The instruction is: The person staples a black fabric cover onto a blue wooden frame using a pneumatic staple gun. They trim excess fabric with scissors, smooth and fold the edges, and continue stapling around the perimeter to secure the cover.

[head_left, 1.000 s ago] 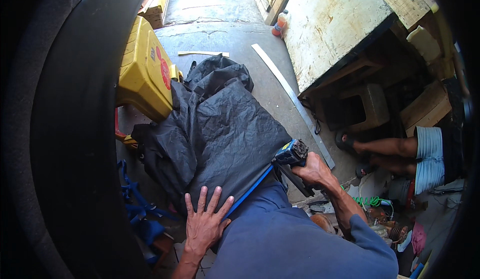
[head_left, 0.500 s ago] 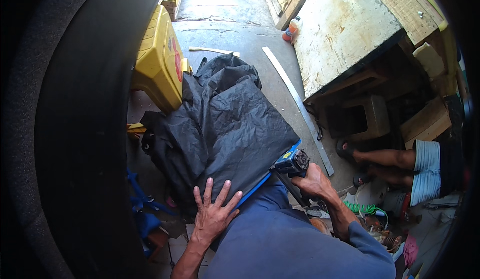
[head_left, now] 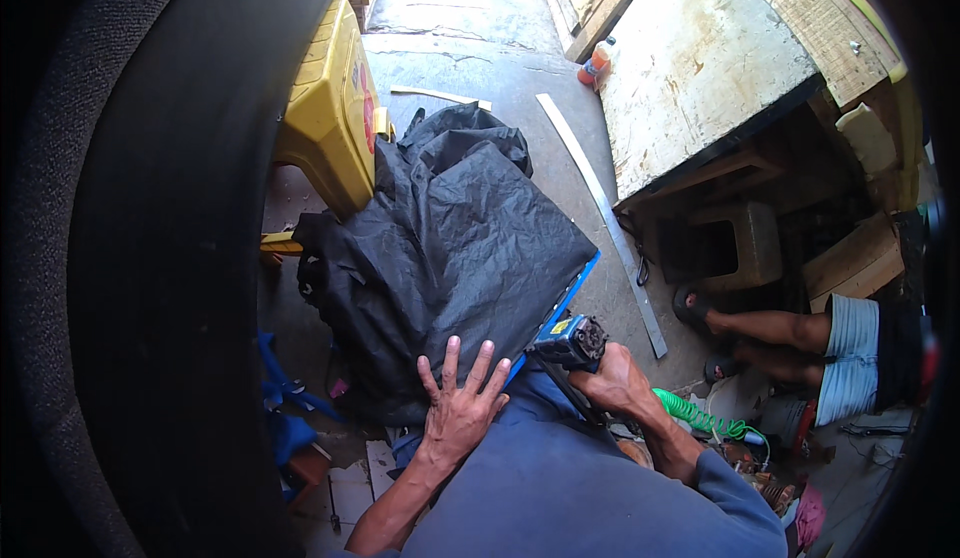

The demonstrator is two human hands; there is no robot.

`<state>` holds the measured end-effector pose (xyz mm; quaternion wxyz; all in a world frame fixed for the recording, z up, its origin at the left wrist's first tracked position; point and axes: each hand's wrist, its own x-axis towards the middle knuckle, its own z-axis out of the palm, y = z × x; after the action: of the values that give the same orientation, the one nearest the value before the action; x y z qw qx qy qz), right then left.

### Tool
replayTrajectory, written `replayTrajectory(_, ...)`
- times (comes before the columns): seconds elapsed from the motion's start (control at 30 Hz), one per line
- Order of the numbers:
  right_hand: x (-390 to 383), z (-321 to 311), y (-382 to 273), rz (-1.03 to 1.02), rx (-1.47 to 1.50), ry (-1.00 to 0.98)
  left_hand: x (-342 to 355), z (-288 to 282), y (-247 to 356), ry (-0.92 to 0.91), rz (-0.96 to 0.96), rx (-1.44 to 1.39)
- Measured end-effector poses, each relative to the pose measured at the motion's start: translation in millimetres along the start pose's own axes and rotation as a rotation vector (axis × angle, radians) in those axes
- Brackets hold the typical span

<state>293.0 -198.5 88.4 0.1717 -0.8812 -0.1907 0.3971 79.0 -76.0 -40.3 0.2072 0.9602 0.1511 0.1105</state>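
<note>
My left hand (head_left: 458,408) lies flat with fingers spread on the near edge of a crumpled black sheet (head_left: 450,248) that covers a board with a blue edge (head_left: 565,298). My right hand (head_left: 617,382) grips a dark pneumatic stapler-like tool (head_left: 572,343) pressed at the blue edge, just right of my left hand. A green coiled air hose (head_left: 700,418) trails from the tool to the right.
A yellow plastic stool (head_left: 335,118) lies on its side behind the sheet. A large dark curved surface (head_left: 170,258) fills the left. Worn white tabletop (head_left: 700,68) stands at right, another person's legs (head_left: 790,328) beneath it. A long white strip (head_left: 600,208) lies on the concrete floor.
The view has shifted so the sheet sits higher and nearer. My left hand has slid up onto the black sheet; my right hand keeps the tool at the blue edge.
</note>
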Motion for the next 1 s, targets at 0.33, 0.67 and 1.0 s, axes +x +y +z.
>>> replayTrajectory(0.33, 11, -5, 7, -0.028, 0.007, 0.004, -4, 9, 2, 0.051, -0.022, -0.016)
replayTrajectory(0.67, 4, -4, 5, -0.018, -0.025, -0.034, -1, 11, -2, 0.082, 0.007, -0.084)
replayTrajectory(1.0, -7, 6, -11, 0.007, -0.028, -0.11, 1, 12, -11, 0.203, 0.076, -0.18)
